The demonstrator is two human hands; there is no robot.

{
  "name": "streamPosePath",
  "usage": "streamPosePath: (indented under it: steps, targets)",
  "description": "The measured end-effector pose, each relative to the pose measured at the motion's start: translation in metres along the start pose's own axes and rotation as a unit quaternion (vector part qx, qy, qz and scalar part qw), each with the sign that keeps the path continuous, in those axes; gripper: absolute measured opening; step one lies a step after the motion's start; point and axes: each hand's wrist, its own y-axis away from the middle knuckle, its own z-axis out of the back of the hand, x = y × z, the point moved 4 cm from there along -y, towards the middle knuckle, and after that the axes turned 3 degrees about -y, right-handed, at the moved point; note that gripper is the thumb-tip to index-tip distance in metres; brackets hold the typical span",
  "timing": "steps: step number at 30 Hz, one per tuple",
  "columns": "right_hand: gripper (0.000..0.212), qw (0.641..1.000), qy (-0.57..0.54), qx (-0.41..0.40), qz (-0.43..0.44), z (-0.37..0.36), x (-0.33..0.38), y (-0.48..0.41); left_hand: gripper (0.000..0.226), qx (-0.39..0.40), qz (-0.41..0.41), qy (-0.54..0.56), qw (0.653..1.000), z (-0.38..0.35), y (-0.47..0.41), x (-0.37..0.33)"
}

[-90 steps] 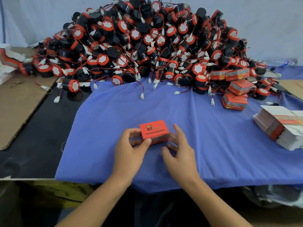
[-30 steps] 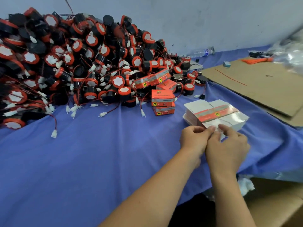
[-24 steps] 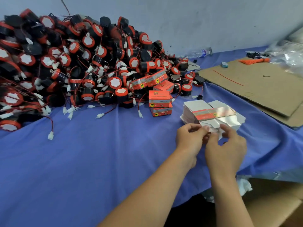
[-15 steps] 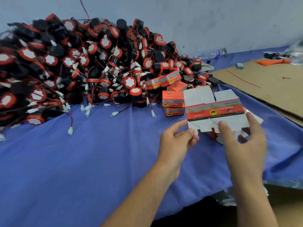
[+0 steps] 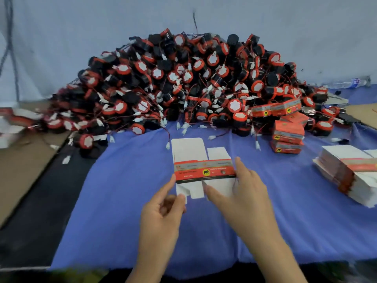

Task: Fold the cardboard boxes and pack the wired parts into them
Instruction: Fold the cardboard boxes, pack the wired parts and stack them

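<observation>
One flat white cardboard box blank (image 5: pixel 204 170) with a red printed band and a round yellow emblem is held up just in front of the heap of black-and-red round wired parts (image 5: pixel 183 84), which are too many to count. The blank is unfolded, with two white flaps above the band and shorter ones below.

Both hands hold it. The left hand (image 5: pixel 161 209) is at its lower left corner, thumb up along the edge of the band and curled fingers (image 5: pixel 179 201) pinching the bottom flap. The right hand (image 5: pixel 244 193) takes the other side: its thumb lies across the lower flap near the middle and its forefinger runs up the right edge of the band. The other fingers are hidden behind the hand. Both forearms reach in from the near edge.

About five folded red cardboard boxes (image 5: pixel 288 132) lie at the heap's right foot, two stacked in front and two side by side on its slope. One stack of flat white-and-red blanks (image 5: pixel 346 172) lies to the right of the heap, nearer the person. One clear plastic bottle (image 5: pixel 350 83) lies on its side to the heap's far right. The heap rests on one blue cloth (image 5: pixel 122 201), with a brown cardboard sheet (image 5: pixel 20 170) to its left.
</observation>
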Motion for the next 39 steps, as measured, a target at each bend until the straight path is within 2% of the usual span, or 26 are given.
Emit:
streamPosePath:
  steps: [3,6,9,11,13,15,17,18,19,23,27,30,32,35,39]
  targets:
    - [0.091,0.999,-0.012,0.034,-0.003,-0.023,0.019,0.01,0.05,-0.038,-0.016,-0.047,0.998,0.036,0.004,0.007]
    - [0.095,0.993,-0.093,0.073,-0.012,-0.041,0.036,0.024,0.049,-0.037,-0.036,-0.116,0.992,0.057,0.008,0.006]
    - [0.079,0.974,-0.175,0.143,-0.024,-0.06,0.053,0.039,0.04,-0.017,-0.055,-0.111,0.992,0.061,0.013,-0.001]
    - [0.061,0.955,-0.243,0.167,-0.045,-0.067,0.061,0.046,0.03,-0.003,-0.058,-0.05,0.997,0.061,0.016,-0.008]
    - [0.053,0.921,-0.338,0.172,-0.087,-0.068,0.065,0.049,0.042,0.051,-0.058,0.007,0.997,0.063,0.017,-0.011]
    - [0.055,0.896,-0.388,0.182,-0.116,-0.064,0.068,0.052,0.066,0.128,-0.067,-0.001,0.99,0.067,0.019,-0.013]
    - [0.055,0.879,-0.41,0.19,-0.151,-0.058,0.069,0.055,0.085,0.145,-0.109,-0.07,0.981,0.073,0.018,-0.013]
    - [0.053,0.872,-0.416,0.198,-0.164,-0.056,0.068,0.056,0.085,0.128,-0.133,-0.098,0.978,0.076,0.016,-0.014]
    - [0.049,0.87,-0.413,0.21,-0.171,-0.054,0.068,0.057,0.081,0.105,-0.15,-0.108,0.977,0.079,0.014,-0.017]
    - [0.022,0.901,-0.329,0.248,-0.14,-0.046,0.061,0.057,0.059,0.058,-0.209,-0.058,0.974,0.091,0.008,-0.026]
    - [0.046,0.915,-0.318,0.225,-0.104,-0.03,0.051,0.055,0.05,0.101,-0.194,0.028,0.975,0.095,0.006,-0.033]
    - [0.057,0.862,-0.432,0.24,-0.116,-0.026,0.053,0.048,0.054,0.169,-0.16,0.05,0.971,0.094,0.005,-0.036]
    - [0.053,0.83,-0.47,0.274,-0.122,-0.028,0.056,0.046,0.055,0.226,-0.139,0.053,0.963,0.092,0.005,-0.037]
    - [0.05,0.822,-0.48,0.272,-0.141,-0.033,0.057,0.049,0.057,0.266,-0.131,0.042,0.954,0.092,0.007,-0.037]
    - [0.072,0.788,-0.511,0.277,-0.205,-0.038,0.058,0.055,0.062,0.257,-0.122,0.032,0.958,0.099,0.004,-0.036]
